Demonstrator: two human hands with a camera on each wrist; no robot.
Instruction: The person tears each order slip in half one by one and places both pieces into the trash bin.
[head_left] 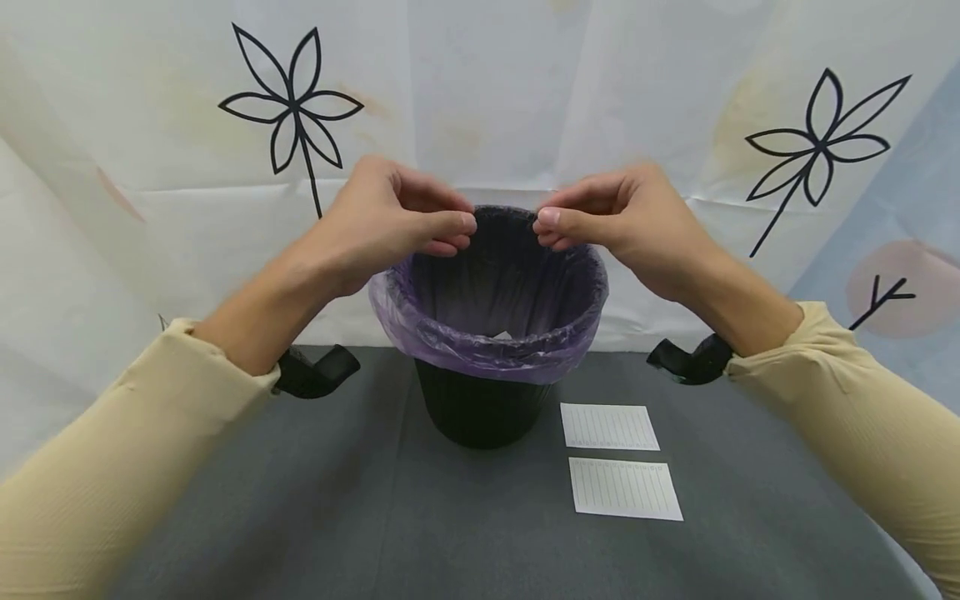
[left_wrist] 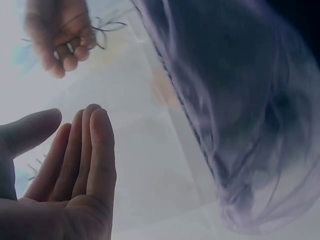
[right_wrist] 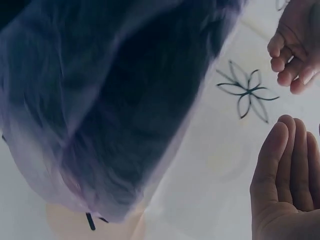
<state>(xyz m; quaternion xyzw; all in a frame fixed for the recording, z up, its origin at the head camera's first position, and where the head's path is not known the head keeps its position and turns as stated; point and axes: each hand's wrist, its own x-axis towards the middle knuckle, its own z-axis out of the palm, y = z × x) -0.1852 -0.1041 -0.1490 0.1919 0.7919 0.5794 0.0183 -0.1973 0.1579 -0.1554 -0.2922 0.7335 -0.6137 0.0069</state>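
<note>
A black trash bin (head_left: 480,417) stands on the table, lined with a purple plastic bag (head_left: 487,354) folded over its rim. Above the bin's far left side hovers my left hand (head_left: 405,212), fingers loosely bent and holding nothing. My right hand (head_left: 622,225) mirrors it above the far right side, also holding nothing. In the left wrist view the fingers (left_wrist: 102,150) of my left hand look nearly straight and apart from the bag; the right wrist view shows my right fingers (right_wrist: 270,155) likewise. A small white scrap (head_left: 502,335) shows inside the bin.
Two white lined cards, a farther card (head_left: 609,427) and a nearer card (head_left: 625,488), lie flat to the right of the bin on the dark grey table (head_left: 465,533). A white cloth backdrop (head_left: 480,100) with line-drawn flowers hangs behind.
</note>
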